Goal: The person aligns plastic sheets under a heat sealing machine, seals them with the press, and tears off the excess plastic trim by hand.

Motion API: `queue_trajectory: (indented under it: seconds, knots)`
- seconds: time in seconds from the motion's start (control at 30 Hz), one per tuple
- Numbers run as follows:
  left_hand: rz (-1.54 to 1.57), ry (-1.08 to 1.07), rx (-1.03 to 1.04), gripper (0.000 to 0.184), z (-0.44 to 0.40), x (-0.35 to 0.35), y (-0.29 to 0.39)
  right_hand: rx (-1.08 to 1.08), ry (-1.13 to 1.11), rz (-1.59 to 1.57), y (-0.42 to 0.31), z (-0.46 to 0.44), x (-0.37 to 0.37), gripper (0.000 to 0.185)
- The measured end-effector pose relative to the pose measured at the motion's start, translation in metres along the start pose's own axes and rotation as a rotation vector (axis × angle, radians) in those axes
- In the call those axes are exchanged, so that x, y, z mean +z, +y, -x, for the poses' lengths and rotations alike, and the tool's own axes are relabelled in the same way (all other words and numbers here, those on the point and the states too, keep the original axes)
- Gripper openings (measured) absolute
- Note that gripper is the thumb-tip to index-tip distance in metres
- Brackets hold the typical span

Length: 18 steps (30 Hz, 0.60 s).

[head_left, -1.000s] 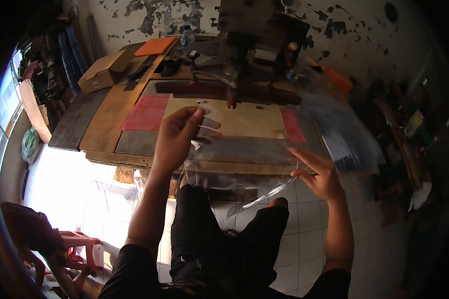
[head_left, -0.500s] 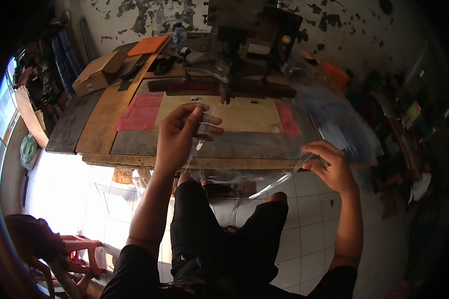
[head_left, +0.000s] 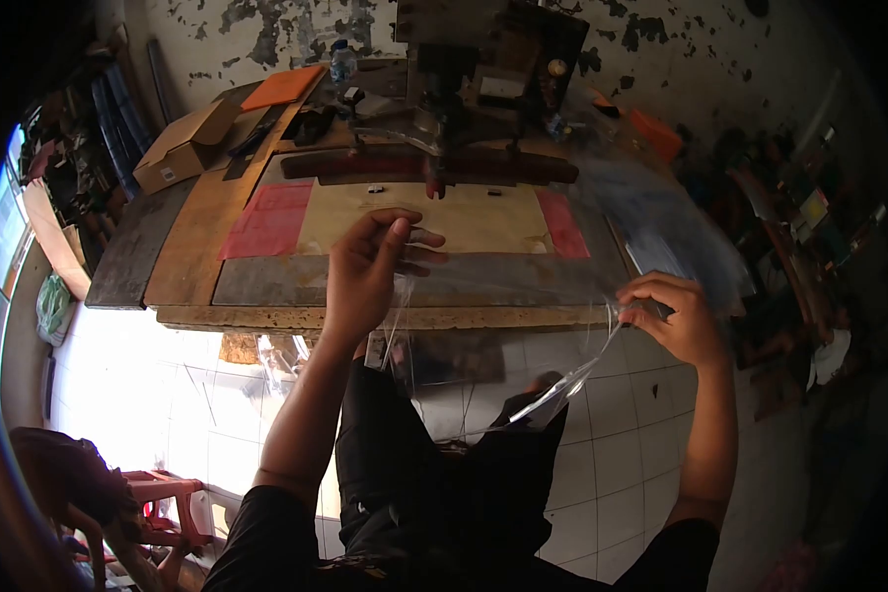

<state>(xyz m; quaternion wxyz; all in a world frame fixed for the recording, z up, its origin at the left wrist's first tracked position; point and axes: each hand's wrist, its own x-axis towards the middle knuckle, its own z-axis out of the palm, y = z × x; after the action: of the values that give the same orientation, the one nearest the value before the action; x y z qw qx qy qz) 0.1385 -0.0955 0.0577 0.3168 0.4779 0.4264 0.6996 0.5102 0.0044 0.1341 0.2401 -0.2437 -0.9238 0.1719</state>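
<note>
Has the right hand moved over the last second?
Yes: the right hand has moved rightward, now farther right of the smaller red patch.

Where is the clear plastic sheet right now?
In the head view's centre, the clear plastic sheet hangs between the left hand and right hand, before the table's near edge.

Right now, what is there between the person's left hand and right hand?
In the head view, clear plastic film hangs between the left hand and the right hand, shiny toward its lower right.
</note>
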Motion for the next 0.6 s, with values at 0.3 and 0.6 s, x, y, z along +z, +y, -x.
queue_trajectory:
  seconds: [0.3, 0.6]
  knots:
    - [-0.018, -0.017, 0.004, 0.03, 0.0, 0.007, -0.011, -0.029, 0.011, 0.005, 0.009, -0.004, -0.013, 0.009]
    - [-0.085, 0.084, 0.073, 0.028, 0.005, 0.001, -0.012, 0.038, -0.056, 0.041, 0.014, -0.009, 0.003, 0.014]
